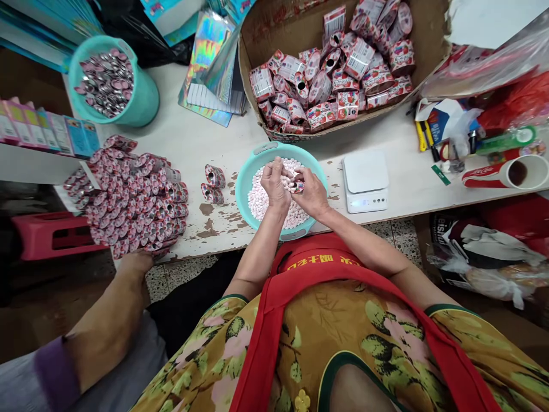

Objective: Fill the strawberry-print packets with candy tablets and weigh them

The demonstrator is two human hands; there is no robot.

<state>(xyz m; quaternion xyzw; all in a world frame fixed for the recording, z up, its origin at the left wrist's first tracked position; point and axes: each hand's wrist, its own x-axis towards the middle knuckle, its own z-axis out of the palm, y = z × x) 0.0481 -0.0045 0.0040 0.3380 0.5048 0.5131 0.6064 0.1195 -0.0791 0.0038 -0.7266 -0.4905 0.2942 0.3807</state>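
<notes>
Over the turquoise basin [315,155], my right hand [313,195] is closed around a small strawberry-printed container [297,186], its open hole facing my other hand. My left hand [275,186] is closed on some small pale pink candies [286,182], right beside that hole. Beneath both hands, more pale pink candies [258,197] fill the bottom of the basin. Two similar printed containers [213,193] lie on their sides on the table, left of the basin. How many candies my left hand holds is hidden by the fingers.
A cardboard box [431,34] of printed containers stands behind the basin. At right are a white scale [366,174] and a paper cup [493,175] of dark drink. Stacked containers [137,200] and a bucket [143,94] of metallic-pink caps stand left. A co-worker's arm [107,309] reaches the stack.
</notes>
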